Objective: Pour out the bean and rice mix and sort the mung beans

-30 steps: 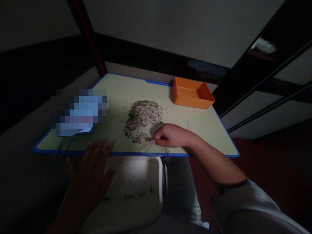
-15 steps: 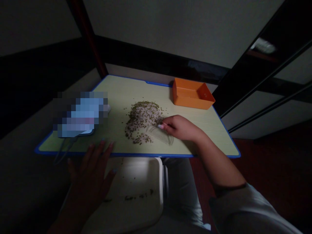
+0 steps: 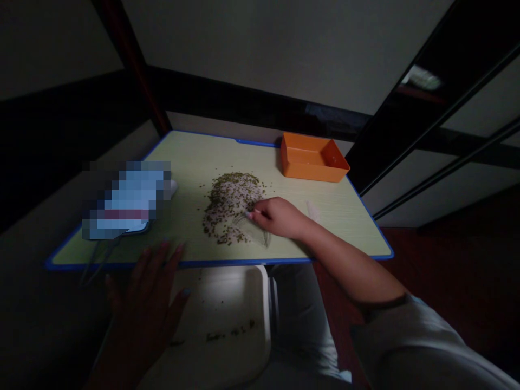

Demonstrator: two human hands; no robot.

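Observation:
A heap of small green and pale grains [image 3: 231, 203] lies in the middle of a pale table with a blue rim [image 3: 195, 264]. My right hand [image 3: 278, 216] is closed on a thin clear plastic piece [image 3: 260, 233], which rests at the heap's right edge. My left hand [image 3: 148, 295] lies open with fingers spread on the left rim of a white tray [image 3: 244, 319], just below the table's near edge. A few dark grains lie in the tray.
An orange box [image 3: 312, 158] stands at the table's back right corner. A blurred-out bluish object [image 3: 125, 197] with a cable lies on the table's left side. Dark bed rails run behind and to the right. The room is dim.
My right hand moved from the table's near edge up and left into the heap's right side, carrying the clear piece. The left hand stayed on the tray.

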